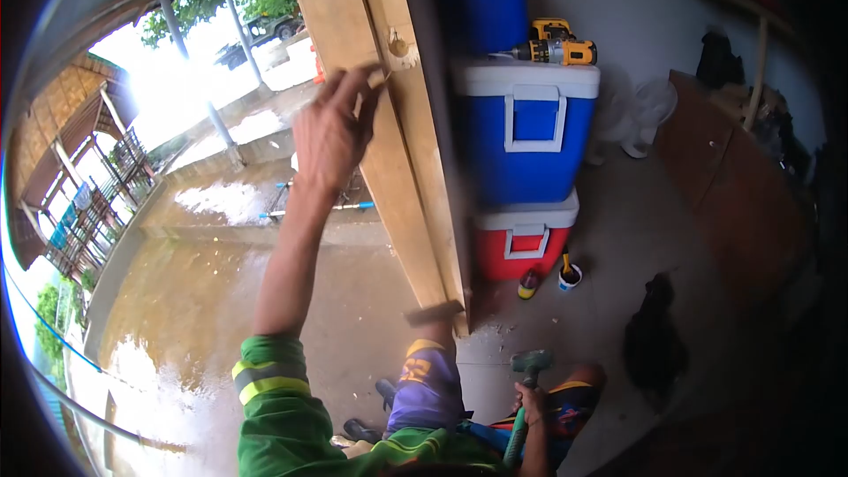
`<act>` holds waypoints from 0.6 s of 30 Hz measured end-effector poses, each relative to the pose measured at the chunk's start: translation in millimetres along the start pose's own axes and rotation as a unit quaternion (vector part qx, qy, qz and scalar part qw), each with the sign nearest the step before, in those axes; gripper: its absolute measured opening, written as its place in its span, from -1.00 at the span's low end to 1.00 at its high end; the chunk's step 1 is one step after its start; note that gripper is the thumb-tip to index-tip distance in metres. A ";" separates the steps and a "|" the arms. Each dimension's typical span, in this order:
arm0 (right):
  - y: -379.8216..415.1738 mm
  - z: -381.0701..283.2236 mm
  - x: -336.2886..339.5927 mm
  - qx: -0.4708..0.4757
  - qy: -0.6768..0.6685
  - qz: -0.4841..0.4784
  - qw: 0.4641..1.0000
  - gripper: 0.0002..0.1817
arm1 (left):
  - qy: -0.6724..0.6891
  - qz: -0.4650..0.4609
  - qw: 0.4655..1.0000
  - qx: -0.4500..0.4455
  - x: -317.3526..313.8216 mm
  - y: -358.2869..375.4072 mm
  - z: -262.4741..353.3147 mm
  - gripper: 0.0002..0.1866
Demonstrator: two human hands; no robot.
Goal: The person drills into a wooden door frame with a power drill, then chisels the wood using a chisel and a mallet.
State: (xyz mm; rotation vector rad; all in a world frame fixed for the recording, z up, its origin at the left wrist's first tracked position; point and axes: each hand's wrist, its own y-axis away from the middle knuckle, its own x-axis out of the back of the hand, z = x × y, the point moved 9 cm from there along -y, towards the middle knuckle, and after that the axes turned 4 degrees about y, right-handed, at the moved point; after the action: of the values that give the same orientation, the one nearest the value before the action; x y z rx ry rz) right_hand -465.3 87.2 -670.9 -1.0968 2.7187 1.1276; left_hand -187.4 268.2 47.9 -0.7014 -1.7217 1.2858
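Observation:
My left hand (331, 128) is raised against the edge of a light wooden door or panel (353, 26), just beside a round hole (399, 46). Its thumb and fingertips are pinched together on something too small to make out. Low down, my right hand (530, 402) is closed around the green handle of a hammer (531, 360), whose head points up. A brown block-like piece (435, 313) lies across the foot of the panel, near my knee.
Right of the panel, a blue cooler (530, 146) stands on a red one (523, 243), with a yellow drill (565, 52) on top. A bottle (528, 284) and small tub (570, 277) stand on the floor. A dark bundle (655, 340) lies farther right.

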 end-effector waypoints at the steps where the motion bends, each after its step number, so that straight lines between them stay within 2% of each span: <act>1: 0.6 -7.0 -4.9 0.011 0.007 -0.007 1.000 -0.72 | -0.009 0.003 1.000 -0.001 2.5 -7.7 -3.9 -0.77; 5: 14.5 -10.2 0.1 -0.008 0.001 0.008 1.000 -0.68 | -0.004 0.000 1.000 -0.003 -20.7 -5.4 -16.4 -0.70; 6: 12.9 -15.1 5.2 0.032 -0.002 0.004 0.999 -0.66 | 0.002 0.024 0.999 -0.031 -23.0 -0.9 -16.2 -0.68; 7: 24.0 -33.2 3.0 0.048 -0.010 0.007 0.999 -0.64 | -0.046 0.051 0.997 -0.032 -25.5 2.9 -17.1 -0.65; 8: 22.7 -34.4 8.0 0.023 -0.024 0.008 0.999 -0.72 | -0.063 0.064 0.994 -0.058 -34.9 8.7 -30.2 -0.67; 10: 49.7 -63.0 -0.5 0.059 -0.043 -0.005 0.997 -0.77 | -0.107 0.053 0.991 -0.066 -33.4 6.4 -20.5 -0.73; 13: 52.0 -58.2 5.0 0.065 -0.061 0.001 0.996 -0.77 | -0.148 0.050 0.985 -0.066 -29.8 4.2 -13.4 -0.76; 14: 52.2 -55.2 6.1 0.062 -0.065 0.010 0.996 -0.77 | -0.118 0.054 0.987 -0.090 -29.3 6.0 -12.8 -0.74; 18: 55.5 -48.2 13.6 0.052 -0.078 0.018 0.995 -0.78 | -0.134 0.034 0.985 -0.103 -34.2 -10.8 -26.4 -0.85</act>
State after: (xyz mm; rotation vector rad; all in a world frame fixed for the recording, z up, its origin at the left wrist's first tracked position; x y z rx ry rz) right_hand -497.1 76.7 -604.1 -0.9082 2.6523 1.0163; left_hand -147.3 249.0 50.7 -0.7358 -2.0884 1.3074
